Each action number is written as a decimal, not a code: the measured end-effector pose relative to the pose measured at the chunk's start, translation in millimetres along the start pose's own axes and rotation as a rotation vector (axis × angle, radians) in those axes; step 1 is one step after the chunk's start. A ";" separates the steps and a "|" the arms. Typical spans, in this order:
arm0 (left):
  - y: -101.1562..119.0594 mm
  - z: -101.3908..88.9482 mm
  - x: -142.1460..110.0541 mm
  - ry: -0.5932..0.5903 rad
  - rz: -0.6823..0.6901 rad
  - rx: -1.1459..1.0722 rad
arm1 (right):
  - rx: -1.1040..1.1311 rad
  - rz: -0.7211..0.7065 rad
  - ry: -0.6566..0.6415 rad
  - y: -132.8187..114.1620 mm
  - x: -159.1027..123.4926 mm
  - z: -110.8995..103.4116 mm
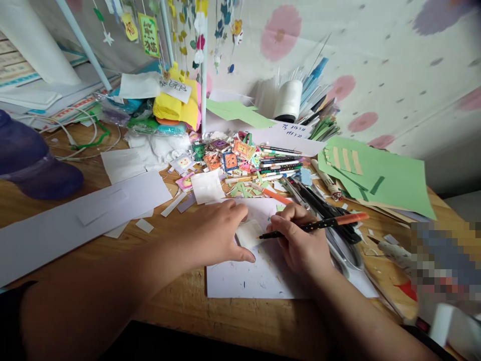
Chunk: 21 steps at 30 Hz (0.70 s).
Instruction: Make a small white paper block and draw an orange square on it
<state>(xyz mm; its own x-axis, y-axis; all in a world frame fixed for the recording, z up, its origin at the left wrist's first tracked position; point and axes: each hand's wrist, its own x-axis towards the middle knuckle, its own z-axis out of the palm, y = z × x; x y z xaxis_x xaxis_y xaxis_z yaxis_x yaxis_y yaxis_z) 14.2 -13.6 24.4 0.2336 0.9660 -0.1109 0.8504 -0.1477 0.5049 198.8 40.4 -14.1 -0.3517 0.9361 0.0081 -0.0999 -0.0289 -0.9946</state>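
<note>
Centrally, the right hand (302, 243) grips a black pen (322, 224), tip at a cream square (248, 234) on the white sheet (240, 283) near the front edge of the desk (176, 296); the left hand (220, 230), thumb and fingers spread, brackets the square, contact unclear. Pens (281, 161) and green scraps (242, 189) crowd the sheet's far edge; green card (402, 175) lies by the desk's right edge.

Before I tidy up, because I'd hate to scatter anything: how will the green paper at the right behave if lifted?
The green paper looks thin and broad, so it probably bends and flops. The beige strips lying on it may slide off if loose.
</note>
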 end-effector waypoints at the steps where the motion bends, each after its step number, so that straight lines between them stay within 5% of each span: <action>1: 0.1 -0.8 0.3 0.009 -0.002 -0.069 | 0.046 -0.001 -0.004 -2.3 -0.7 1.1; 9: 7.9 2.8 -2.9 -0.105 0.025 -0.646 | 0.207 -0.093 -0.028 -12.0 -3.3 6.4; 21: 8.5 4.1 -3.6 -0.086 0.132 -0.643 | 0.056 -0.062 -0.061 -7.8 -7.4 4.4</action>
<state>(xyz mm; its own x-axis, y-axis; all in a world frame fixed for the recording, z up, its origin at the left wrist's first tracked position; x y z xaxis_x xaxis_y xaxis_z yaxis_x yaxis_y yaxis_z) 22.5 -19.2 25.6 0.3759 0.9242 -0.0674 0.3676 -0.0820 0.9264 198.0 32.2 -5.9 -0.3994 0.9135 0.0778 -0.1750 0.0074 -0.9845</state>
